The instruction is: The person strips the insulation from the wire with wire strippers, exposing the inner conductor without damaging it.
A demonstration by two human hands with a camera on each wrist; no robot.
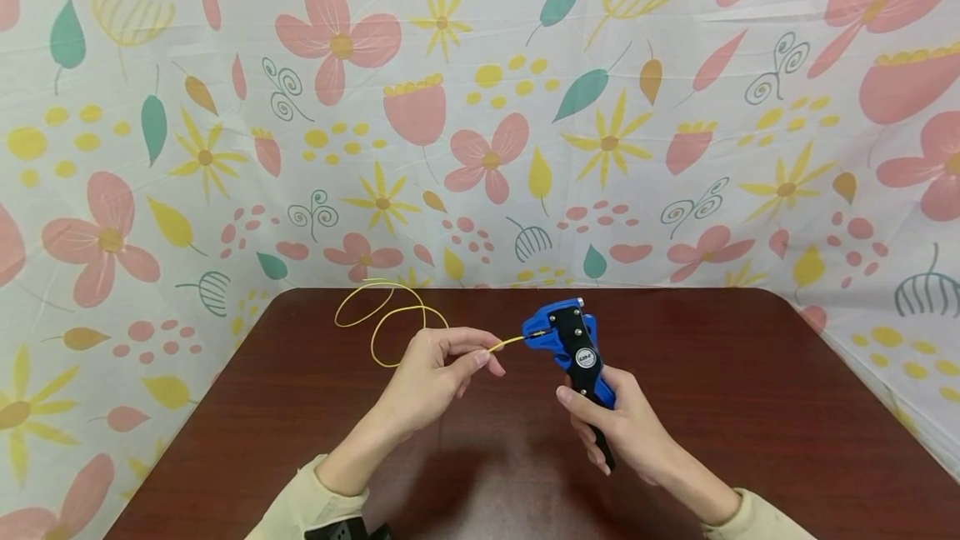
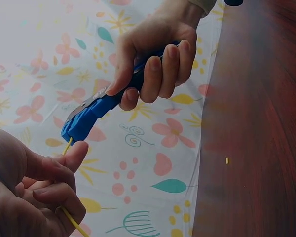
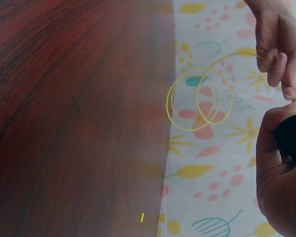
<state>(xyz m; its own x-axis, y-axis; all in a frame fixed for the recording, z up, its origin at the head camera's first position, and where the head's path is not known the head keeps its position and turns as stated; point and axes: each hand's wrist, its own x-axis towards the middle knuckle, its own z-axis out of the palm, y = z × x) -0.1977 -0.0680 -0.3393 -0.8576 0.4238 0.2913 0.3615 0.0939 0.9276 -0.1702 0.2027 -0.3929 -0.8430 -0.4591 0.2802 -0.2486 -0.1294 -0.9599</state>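
My left hand point(image 1: 438, 373) pinches a thin yellow wire point(image 1: 510, 342) between thumb and fingers, close to its end. That end runs into the nose of a blue and black wire stripper point(image 1: 582, 357). Around the stripper's handles my right hand point(image 1: 626, 423) is curled, holding the tool up over the table with its head toward the left hand. In the left wrist view the wire goes from the fingers into the blue head point(image 2: 81, 126). Behind the left hand the rest of the wire hangs in loose loops point(image 3: 200, 101).
A short yellow piece point(image 2: 227, 160) lies on the dark brown wooden table point(image 1: 712, 373); it also shows in the right wrist view. A flower-patterned cloth point(image 1: 487, 107) hangs behind the table and along its sides.
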